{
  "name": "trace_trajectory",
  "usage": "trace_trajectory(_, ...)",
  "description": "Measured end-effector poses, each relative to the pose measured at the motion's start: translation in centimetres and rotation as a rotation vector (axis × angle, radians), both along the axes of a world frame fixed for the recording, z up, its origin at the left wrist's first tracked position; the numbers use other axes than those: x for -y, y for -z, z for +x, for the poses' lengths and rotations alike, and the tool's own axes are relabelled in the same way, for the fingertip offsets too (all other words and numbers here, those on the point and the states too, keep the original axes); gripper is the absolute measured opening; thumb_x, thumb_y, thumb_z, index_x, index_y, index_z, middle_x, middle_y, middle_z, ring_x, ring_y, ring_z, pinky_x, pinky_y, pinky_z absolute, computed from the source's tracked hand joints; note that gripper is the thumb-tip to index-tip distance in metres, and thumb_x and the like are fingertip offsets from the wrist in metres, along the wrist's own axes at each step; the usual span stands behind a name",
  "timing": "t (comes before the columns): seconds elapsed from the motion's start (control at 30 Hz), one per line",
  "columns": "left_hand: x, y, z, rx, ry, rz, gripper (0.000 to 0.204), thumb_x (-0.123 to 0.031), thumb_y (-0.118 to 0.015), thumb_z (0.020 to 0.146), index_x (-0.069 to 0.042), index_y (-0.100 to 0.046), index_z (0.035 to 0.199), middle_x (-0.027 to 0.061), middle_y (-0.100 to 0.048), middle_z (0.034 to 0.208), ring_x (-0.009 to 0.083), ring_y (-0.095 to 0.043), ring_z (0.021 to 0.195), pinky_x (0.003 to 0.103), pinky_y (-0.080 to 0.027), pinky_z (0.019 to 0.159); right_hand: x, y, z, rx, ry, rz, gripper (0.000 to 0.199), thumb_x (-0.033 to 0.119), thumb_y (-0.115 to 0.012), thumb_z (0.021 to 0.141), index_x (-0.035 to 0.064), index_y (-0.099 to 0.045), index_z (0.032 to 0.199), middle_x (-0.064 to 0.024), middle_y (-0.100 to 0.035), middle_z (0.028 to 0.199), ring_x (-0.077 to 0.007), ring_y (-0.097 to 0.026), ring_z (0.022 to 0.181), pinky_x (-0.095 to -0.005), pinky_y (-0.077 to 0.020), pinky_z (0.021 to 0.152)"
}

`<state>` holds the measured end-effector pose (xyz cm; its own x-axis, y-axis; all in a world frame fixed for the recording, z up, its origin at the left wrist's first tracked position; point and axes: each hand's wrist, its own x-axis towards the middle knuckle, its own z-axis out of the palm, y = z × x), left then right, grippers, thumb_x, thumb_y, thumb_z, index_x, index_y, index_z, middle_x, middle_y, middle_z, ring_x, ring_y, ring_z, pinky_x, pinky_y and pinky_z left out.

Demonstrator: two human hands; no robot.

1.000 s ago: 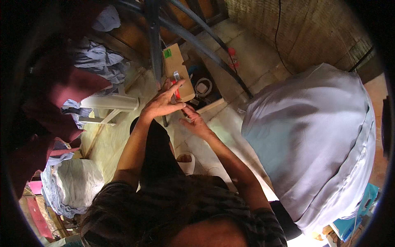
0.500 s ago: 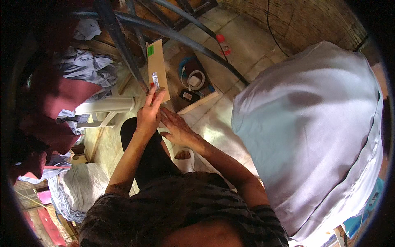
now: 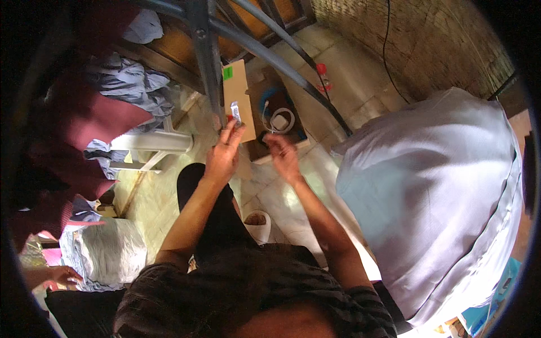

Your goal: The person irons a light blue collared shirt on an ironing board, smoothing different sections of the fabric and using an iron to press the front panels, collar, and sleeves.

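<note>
My left hand (image 3: pixel 224 158) is at the left side of an open cardboard box, fingers closed round the lower end of a small silvery strip (image 3: pixel 235 111) with a bit of red beside it. Behind the strip rises a tan cardboard flap (image 3: pixel 238 84) with a green sticker; whether the strip is partly stuck to it I cannot tell. My right hand (image 3: pixel 284 160) hovers at the near edge of the box (image 3: pixel 282 152), fingers curled together; whatever they hold is hidden. Inside the box lies a coiled white cable with a charger (image 3: pixel 280 121).
Dark metal bars (image 3: pixel 265 50) cross above the box. A grey cloth (image 3: pixel 428 208) covers something large at right. To the left are a white plastic stool (image 3: pixel 158 142) and crumpled clothes (image 3: pixel 127 79). Another person's hand (image 3: pixel 65 275) shows at lower left. A red-capped bottle (image 3: pixel 322 76) stands beyond.
My right hand has moved away from my left, rightward and up to the box, its fingers now curled. The left stays at the flap. Another person's hand has come in at lower left.
</note>
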<state>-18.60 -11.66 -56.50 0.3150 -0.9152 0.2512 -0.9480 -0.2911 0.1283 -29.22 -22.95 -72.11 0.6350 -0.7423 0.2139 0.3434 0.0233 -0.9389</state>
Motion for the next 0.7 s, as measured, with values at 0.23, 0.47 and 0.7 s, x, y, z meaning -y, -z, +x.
trace_trajectory(0.23,-0.5,-0.1,-0.3,-0.039,-0.016,0.046,0.068,0.008,-0.060,0.075,-0.016,-0.051,0.138,0.0127,-0.041,0.152,0.0385,-0.065,0.106,0.047,-0.057,0.082,7.9,2.1,9.5,-0.815,0.201,-0.595,0.045,0.015,-0.058,0.091,0.0012,-0.050,0.133,-0.0224,-0.061,0.126,-0.0397,-0.061,0.115,-0.0490,-0.0488,0.096)
trace_trajectory(0.47,5.0,-2.5,-2.1,-0.172,0.087,0.046,0.062,0.010,-0.056,0.079,-0.012,-0.052,0.137,0.0128,-0.041,0.151,0.0364,-0.059,0.120,0.045,-0.054,0.090,20.5,11.2,10.6,-1.223,0.097,-0.303,0.048,0.024,-0.056,0.092,0.0003,-0.045,0.133,-0.0279,-0.061,0.124,-0.0425,-0.062,0.116,-0.0516,-0.0506,0.096)
trace_trajectory(0.7,-0.8,-1.3,-0.2,-0.248,-0.057,0.102,0.060,0.010,-0.056,0.079,-0.011,-0.052,0.135,0.0133,-0.040,0.151,0.0376,-0.058,0.121,0.045,-0.054,0.091,10.7,5.6,13.1,-1.233,-0.117,-0.315,0.043,0.029,-0.058,0.093,0.0010,-0.057,0.125,-0.0235,-0.063,0.125,-0.0393,-0.062,0.118,-0.0477,-0.0511,0.098)
